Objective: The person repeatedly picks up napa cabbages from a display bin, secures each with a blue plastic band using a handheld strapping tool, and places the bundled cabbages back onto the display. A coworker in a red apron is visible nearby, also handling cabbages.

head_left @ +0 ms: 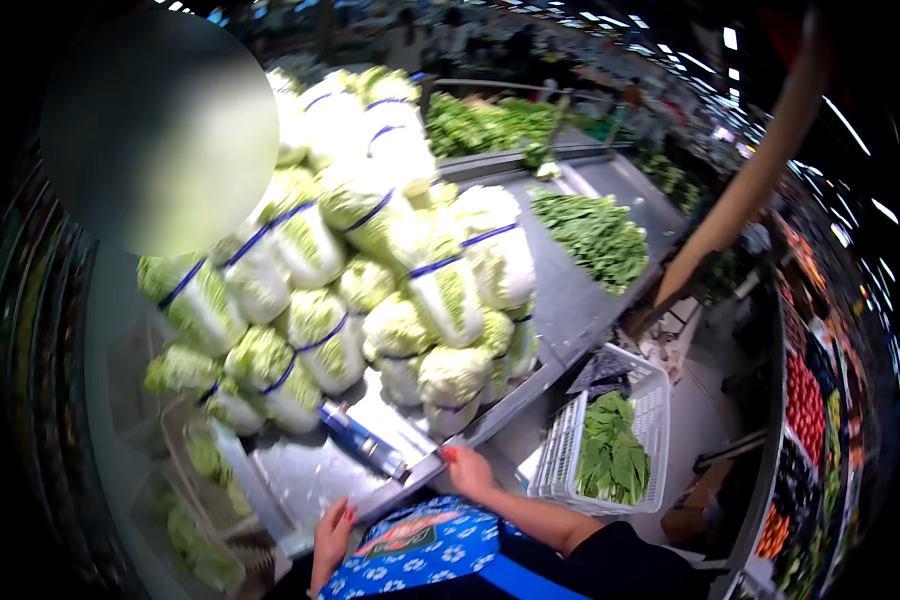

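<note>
My left hand (332, 534) is by the front edge of a metal display table (300, 472), with no object visible in it. At the table's front corner, my right hand (468, 472) has its fingertips against or right beside the metal rim; the picture does not settle its grip. Between and beyond the hands lies a blue and silver tape dispenser (364, 442), apparently a bundling tool. Behind it rises a heap of napa cabbages (322, 337), many banded with blue tape. A cabbage (454, 379) stands close to the right hand.
A white plastic crate (656, 450) with leafy greens (611, 450) stands on the floor at right. More greens (592, 232) lie on the metal counter. A slanting wooden pole (735, 202) rises at right. Crates of cabbage (210, 457) sit at lower left. A blurred disc covers the upper left.
</note>
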Demonstrator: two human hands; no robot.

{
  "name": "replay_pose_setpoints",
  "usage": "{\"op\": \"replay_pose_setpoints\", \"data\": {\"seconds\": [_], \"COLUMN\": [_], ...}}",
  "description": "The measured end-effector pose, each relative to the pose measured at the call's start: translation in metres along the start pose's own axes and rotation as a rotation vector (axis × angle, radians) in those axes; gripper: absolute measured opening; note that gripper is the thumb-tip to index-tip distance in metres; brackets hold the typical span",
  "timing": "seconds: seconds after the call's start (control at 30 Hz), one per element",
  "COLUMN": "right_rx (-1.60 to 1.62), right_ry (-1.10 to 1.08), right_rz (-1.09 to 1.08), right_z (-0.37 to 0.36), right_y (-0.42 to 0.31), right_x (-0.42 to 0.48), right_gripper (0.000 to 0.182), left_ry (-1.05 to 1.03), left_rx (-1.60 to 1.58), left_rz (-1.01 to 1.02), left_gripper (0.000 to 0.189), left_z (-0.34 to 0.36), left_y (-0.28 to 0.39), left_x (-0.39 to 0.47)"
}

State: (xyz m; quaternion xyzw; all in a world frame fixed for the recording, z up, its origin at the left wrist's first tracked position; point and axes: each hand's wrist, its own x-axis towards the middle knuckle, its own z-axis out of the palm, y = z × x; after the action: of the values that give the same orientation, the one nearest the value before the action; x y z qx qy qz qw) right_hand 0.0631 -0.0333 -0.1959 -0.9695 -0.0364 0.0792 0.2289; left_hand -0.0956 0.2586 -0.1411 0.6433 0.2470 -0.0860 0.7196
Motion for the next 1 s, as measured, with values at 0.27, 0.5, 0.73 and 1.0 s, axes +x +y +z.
{"op": "replay_pose_setpoints", "data": {"seconds": [0.27,0.5,0.73,1.0], "right_rx": [-0.099,0.081,0.053,0.110], "right_ry": [0.208,-0.253,-0.440,-0.409], "right_rz": [-0.118,-0.395,-0.297,-0.350], "right_z": [0.011,-0.013,-0.005,0.020], "right_y": [-0.036,-0.109,-0.137,-0.124], "right_x": [0.042,0.047,0.052,0.060], "right_gripper": [0.025,0.075,0.057,0.041], "left_ry": [0.009,0.017,0.050,0.041], "left_rx": [-0.006,0.015,0.022,0.043], "left_rz": [-0.002,-0.069,-0.082,-0.080], "left_gripper": [0.038,0.038,0.037,0.037], "left_z": [0.014,0.034,0.044,0.053], "left_y": [0.020,0.028,0.032,0.029], "left_x": [0.038,0.044,0.049,0.050]}}
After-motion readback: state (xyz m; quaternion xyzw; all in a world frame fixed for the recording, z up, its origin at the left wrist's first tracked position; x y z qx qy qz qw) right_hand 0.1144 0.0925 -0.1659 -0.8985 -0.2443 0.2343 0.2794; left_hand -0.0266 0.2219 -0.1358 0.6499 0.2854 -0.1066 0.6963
